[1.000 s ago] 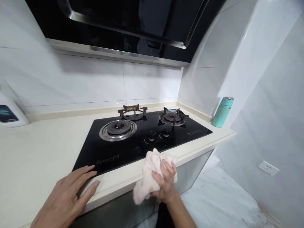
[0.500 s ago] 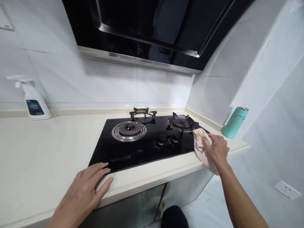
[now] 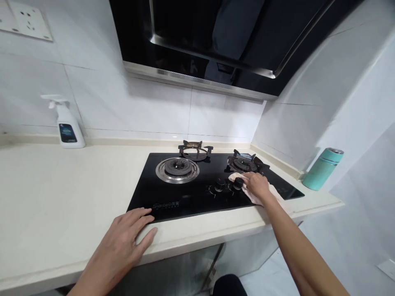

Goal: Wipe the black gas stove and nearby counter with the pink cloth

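Observation:
My right hand (image 3: 256,185) presses a pale pink cloth (image 3: 273,192) onto the black glass hob (image 3: 185,197), just right of the two control knobs (image 3: 228,186) and in front of the right burner (image 3: 245,163). Its fingers lie curled over the cloth. My left hand (image 3: 123,242) rests flat on the cream countertop (image 3: 61,193), fingers spread, with the fingertips touching the hob's front left corner. The left burner (image 3: 177,169) has no grate on it. A loose grate (image 3: 195,149) lies behind it.
A white spray bottle (image 3: 66,125) stands at the back left against the tiled wall. A teal flask (image 3: 322,168) stands on the counter's right end. A black range hood (image 3: 216,37) hangs overhead. A wall socket (image 3: 26,18) sits at the upper left.
My right hand carried the cloth up from the counter's front edge to the hob's right side, then slid it left toward the knobs. The view shifted left. My left hand stayed put.

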The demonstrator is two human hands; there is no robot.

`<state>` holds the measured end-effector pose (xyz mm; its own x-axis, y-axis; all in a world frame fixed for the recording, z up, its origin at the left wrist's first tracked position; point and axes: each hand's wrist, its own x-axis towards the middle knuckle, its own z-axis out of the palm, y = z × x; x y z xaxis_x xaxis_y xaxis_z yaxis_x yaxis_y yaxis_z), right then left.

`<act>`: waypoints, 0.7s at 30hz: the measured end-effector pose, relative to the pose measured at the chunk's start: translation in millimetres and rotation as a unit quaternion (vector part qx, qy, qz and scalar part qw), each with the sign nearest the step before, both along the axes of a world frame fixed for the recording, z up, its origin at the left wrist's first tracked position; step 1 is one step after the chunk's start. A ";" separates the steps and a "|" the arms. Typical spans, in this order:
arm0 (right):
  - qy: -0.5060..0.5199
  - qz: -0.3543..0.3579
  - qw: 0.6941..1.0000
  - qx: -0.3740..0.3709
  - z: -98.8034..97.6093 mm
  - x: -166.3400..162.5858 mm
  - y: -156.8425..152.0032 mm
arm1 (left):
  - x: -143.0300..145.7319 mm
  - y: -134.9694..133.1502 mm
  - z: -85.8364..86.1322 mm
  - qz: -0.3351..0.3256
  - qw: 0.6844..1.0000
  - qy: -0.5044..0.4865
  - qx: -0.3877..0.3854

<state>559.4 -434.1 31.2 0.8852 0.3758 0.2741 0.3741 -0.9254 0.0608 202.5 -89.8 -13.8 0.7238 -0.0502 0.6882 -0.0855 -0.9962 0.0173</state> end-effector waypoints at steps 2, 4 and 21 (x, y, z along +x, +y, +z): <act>0.001 -0.001 1.000 -0.001 2.3 5.7 6.5 | -0.6 -2.0 2.2 0.002 1.000 0.000 -0.006; -0.002 -0.005 1.000 -0.004 3.4 4.4 8.2 | -1.7 -3.7 3.2 0.005 1.000 -0.004 -0.009; 0.065 0.116 0.955 0.264 39.1 -76.1 -25.7 | -6.9 -10.9 1.9 -0.001 1.000 -0.015 -0.009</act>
<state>483.4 -459.8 70.3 0.8341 0.4066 0.3728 0.5460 -0.7052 -0.4524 195.6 -100.7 -11.9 0.7028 -0.0390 0.7103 -0.0878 -0.9956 0.0322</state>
